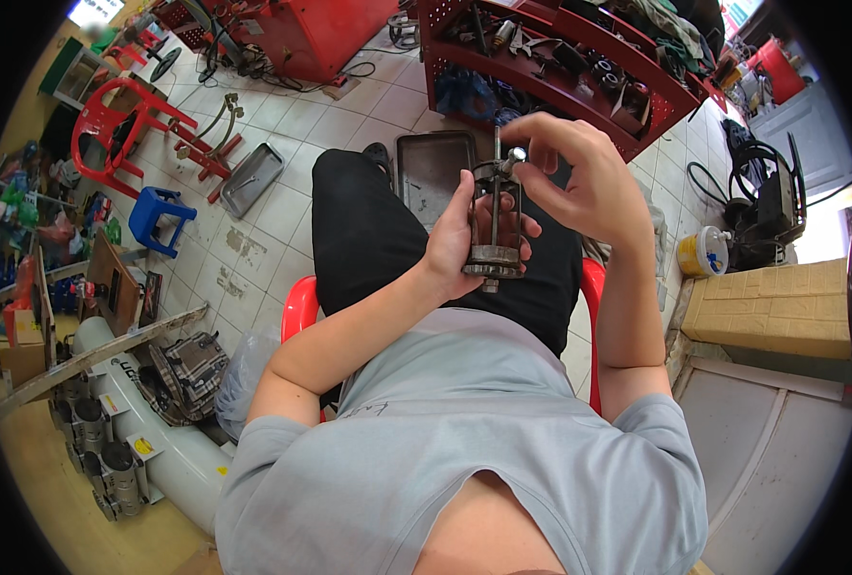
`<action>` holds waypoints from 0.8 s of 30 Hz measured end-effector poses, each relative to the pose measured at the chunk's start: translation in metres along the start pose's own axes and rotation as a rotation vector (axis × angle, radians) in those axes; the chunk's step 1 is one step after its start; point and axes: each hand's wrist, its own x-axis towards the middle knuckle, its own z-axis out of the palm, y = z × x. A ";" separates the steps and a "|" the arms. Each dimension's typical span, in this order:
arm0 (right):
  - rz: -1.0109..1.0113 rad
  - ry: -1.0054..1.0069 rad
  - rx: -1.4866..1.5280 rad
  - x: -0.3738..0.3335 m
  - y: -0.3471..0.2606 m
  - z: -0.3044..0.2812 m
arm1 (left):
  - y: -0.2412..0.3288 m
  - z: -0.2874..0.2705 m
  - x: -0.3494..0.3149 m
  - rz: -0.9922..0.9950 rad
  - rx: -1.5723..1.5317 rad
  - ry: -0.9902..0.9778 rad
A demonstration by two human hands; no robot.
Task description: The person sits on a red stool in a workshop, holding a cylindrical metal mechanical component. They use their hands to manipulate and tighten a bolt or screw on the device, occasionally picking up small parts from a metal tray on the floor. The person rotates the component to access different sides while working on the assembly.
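Above my lap, my left hand (454, 244) is wrapped round a cage-like metal screw tool (493, 257). It has upright rods between two round end plates, a bolt head at the bottom and a thin shaft rising from the top. The thumb lies along its left side, and fingertips show on its right. My right hand (584, 182) curls at the tool's upper end. Its thumb and index finger close around the shaft and a shiny round metal knob (518, 154). Some of the right fingers are hidden behind the hand.
A grey metal tray (435, 144) lies on the tiled floor beyond my knees. Past it stands a red tool cart (579, 72) with tools on its shelves. On the left are a blue stool (160, 220), a red chair (110, 125) and a second tray (253, 180).
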 end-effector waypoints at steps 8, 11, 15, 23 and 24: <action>-0.046 0.036 0.036 0.000 0.000 0.002 | 0.000 0.000 0.000 0.004 0.003 -0.005; 0.016 -0.033 -0.104 -0.002 0.003 0.003 | 0.001 0.001 0.000 0.004 -0.002 -0.017; 0.033 -0.016 -0.158 0.000 0.000 0.000 | 0.000 0.002 -0.002 0.004 0.015 0.018; 0.055 0.003 -0.204 -0.001 -0.001 0.000 | 0.001 0.001 -0.001 0.002 -0.027 -0.013; 0.030 0.026 -0.139 -0.001 -0.002 0.001 | 0.001 0.000 -0.001 0.003 -0.027 -0.014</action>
